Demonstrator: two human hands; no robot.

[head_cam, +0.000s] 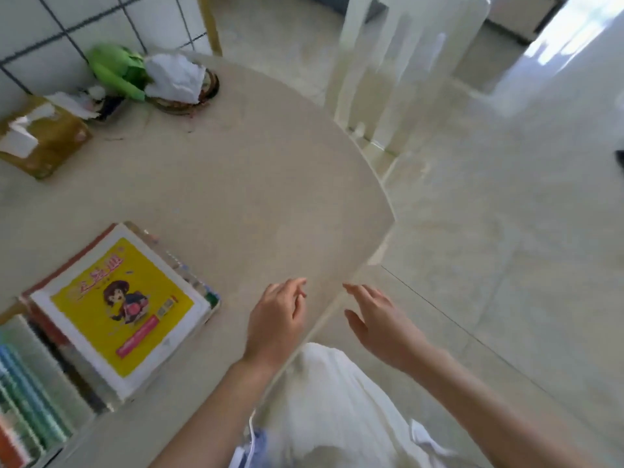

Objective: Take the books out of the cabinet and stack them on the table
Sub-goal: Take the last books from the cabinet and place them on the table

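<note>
Left hand: I see my left hand [278,315] over the near edge of the bench [236,184], fingers loosely bent and a little apart, holding nothing.
Right hand: my right hand [378,319] hangs just past the bench edge, above the floor [506,231]; fingers spread and relaxed, thumb out, holding nothing.
Books: a stack of books [118,312] lies on the bench at my lower left, well apart from both hands; the top one has a white border and a yellow cover with a cartoon figure.
More books: a row of spines [27,400], green, teal and orange, sits at the far lower left, touching the stack; too blurred for me to read.
Bench clutter: a brown tissue box [44,136], a green bag [114,69] and crumpled white paper [175,77] on a round tray sit at the far side by the tiled wall.
Chair: a white chair [398,72] stands beside the bench's far edge.
Clothing: white fabric [331,400] shows below my hands.
</note>
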